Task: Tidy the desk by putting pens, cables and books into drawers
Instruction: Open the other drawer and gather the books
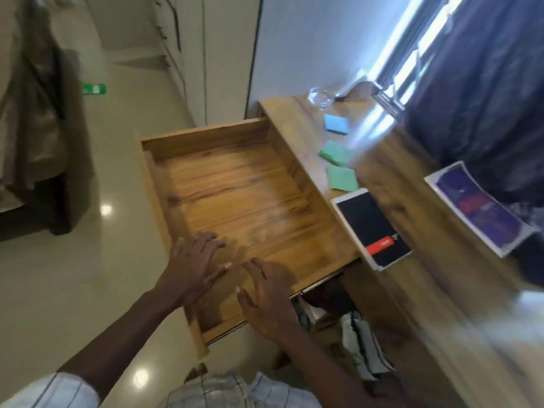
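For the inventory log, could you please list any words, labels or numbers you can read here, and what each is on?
No text here is legible.
On the black book: white print on a red band, too blurred to read.
On the purple book: a red title, too blurred to read.
On the green thing on the floor: white marks, too small to read.

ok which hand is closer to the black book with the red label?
Right. The right hand is over the open drawer, on the side toward the black book; the left hand is beside it, farther from the book.
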